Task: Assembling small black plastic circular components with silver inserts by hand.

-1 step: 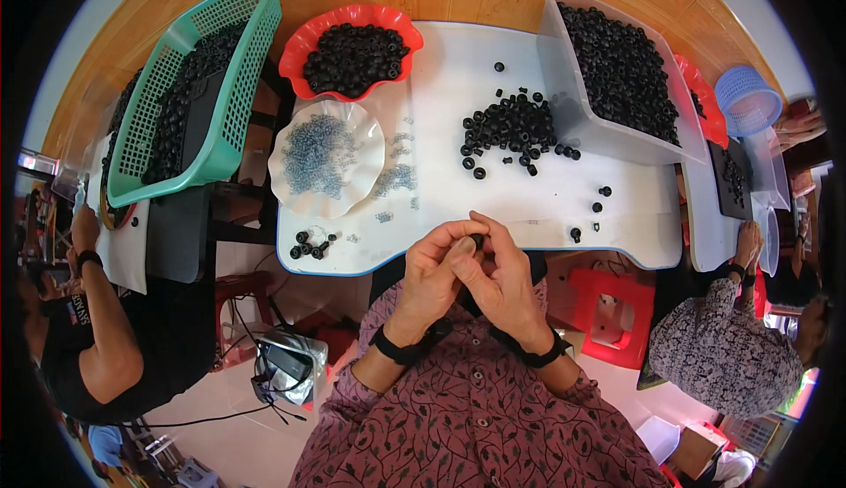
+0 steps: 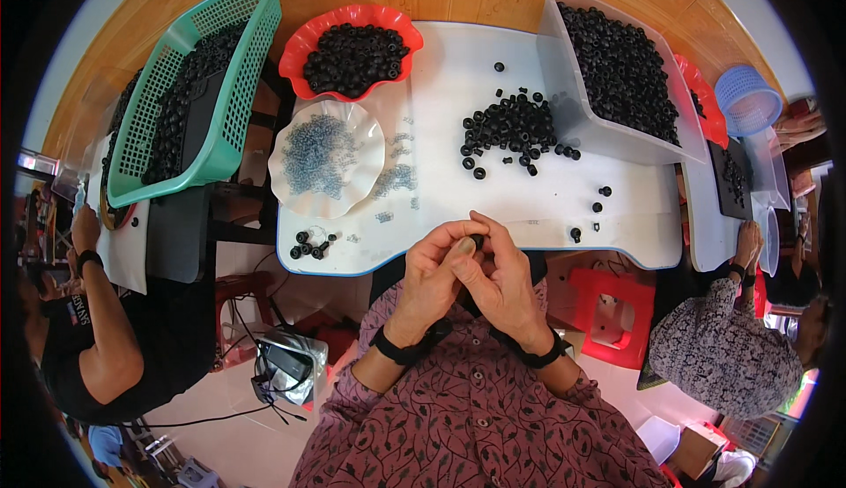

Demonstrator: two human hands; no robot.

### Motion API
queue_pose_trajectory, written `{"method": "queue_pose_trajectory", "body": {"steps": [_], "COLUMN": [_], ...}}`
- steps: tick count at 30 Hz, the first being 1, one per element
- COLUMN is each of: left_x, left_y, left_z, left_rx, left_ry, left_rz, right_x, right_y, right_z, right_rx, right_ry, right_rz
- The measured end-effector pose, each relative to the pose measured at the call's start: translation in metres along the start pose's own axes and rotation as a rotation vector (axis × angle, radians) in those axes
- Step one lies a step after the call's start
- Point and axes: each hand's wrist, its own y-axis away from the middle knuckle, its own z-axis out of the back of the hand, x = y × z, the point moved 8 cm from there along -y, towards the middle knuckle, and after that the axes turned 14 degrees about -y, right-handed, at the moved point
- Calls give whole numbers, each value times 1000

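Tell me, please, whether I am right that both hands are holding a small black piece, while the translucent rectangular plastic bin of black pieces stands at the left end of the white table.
One thing is wrong: the plastic bin stands at the right end of the white table, as the head view shows. The left hand and right hand do hold the small black piece.
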Motion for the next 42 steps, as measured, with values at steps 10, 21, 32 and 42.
{"method": "queue_pose_trajectory", "body": {"steps": [10,21,32,42], "left_x": [3,-13,-16,-41], "left_y": [3,-2,-3,-11], "left_z": [7,2,17,90], "left_rx": [-51,76,-19,-435], "left_ry": [-138,208,272,187], "left_rz": [-94,-26,-48,-43], "right_x": [-14,-7,-17,-35], "right_y": [-3,3,-5,-14], "right_z": [-4,2,23,60], "right_rx": [-4,39,-61,-269], "right_ry": [-11,-221,-20,329], "right_rz": [-53,24,33,164]}}
